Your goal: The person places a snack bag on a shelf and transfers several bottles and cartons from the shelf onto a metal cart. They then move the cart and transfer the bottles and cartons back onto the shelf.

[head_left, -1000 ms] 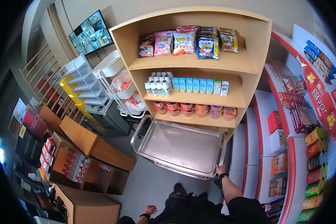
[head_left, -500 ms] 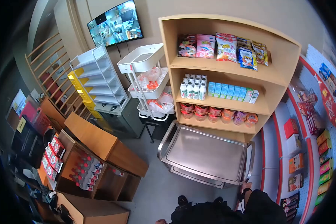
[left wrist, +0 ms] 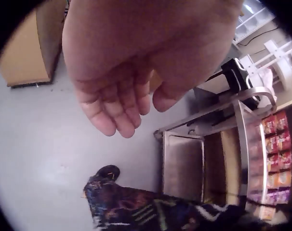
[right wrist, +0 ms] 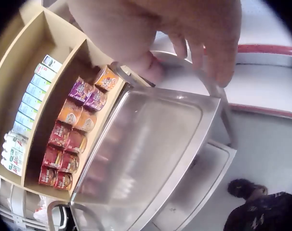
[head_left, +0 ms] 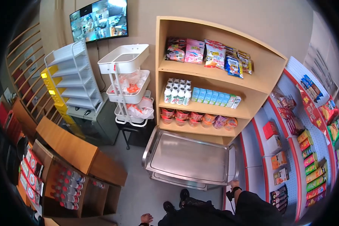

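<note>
A stainless steel cart (head_left: pixel 188 158) stands in front of a wooden shelf unit (head_left: pixel 254 84), its top tray bare. My right hand (head_left: pixel 235 184) is at the cart handle (head_left: pixel 236 165) on the right end. In the right wrist view the right hand (right wrist: pixel 184 67) has thumb and fingers curled round the handle bar (right wrist: pixel 226 113), above the cart tray (right wrist: pixel 151 139). My left hand (head_left: pixel 146 218) hangs at my side, away from the cart. In the left wrist view the left hand (left wrist: pixel 122 110) shows relaxed fingers and holds nothing.
The wooden shelves carry snack bags, bottles, cartons and noodle cups (head_left: pixel 196 116). A white trolley (head_left: pixel 126 81) and a white rack (head_left: pixel 69 75) stand to the left. A low wooden display with bottles (head_left: pixel 69 180) sits at front left. Red-edged wall shelves (head_left: pixel 290 150) line the right.
The head view has swung and shifted, so the cart and shelf sit differently in frame. My right hand stays at the cart handle; the left hand stays down at my side.
</note>
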### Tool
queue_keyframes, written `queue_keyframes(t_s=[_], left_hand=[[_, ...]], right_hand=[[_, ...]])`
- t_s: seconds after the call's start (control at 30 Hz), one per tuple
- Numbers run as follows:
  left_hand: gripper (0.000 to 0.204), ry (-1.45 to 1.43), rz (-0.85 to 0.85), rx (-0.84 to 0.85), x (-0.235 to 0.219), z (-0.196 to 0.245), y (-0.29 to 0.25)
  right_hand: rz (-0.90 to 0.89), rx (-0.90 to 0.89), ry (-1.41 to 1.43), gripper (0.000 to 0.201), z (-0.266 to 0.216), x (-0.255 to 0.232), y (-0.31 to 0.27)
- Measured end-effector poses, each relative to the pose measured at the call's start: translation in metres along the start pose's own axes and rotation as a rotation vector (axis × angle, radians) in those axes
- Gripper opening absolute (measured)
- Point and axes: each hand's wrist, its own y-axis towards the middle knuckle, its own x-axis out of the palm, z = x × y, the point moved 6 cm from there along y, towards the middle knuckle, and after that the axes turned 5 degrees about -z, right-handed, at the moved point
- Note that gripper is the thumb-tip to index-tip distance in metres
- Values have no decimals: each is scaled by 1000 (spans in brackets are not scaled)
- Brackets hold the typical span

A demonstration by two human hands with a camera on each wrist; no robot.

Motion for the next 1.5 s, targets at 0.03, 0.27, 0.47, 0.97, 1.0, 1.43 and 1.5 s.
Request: queue_keyframes(t_s=[0.03,0.27,0.47,0.97,1.0,1.43,1.5], left_hand=[[26,-155,-6,-94,7,9,9],[20,352,1,92,58,165,70],[42,617,260,479,101,331,113],[41,1056,173,353,234,479,222],[37,992,204,247,245,490,198],[40,1216,556,297,252,495,165],[39,1224,549,285,251,495,168]], right_hand=[[8,-9,-52,37,-4,-2,-1],[96,197,137,34,-41,-11,-14],[182,166,160,33,15,23,36],[360,-223,14,55,-70,38,33],[354,-220,2,55,-97,24,15],[-433,-1552,-331,43,-734,263,-117],[-504,-1469,-456,45,-740,289,-101]])
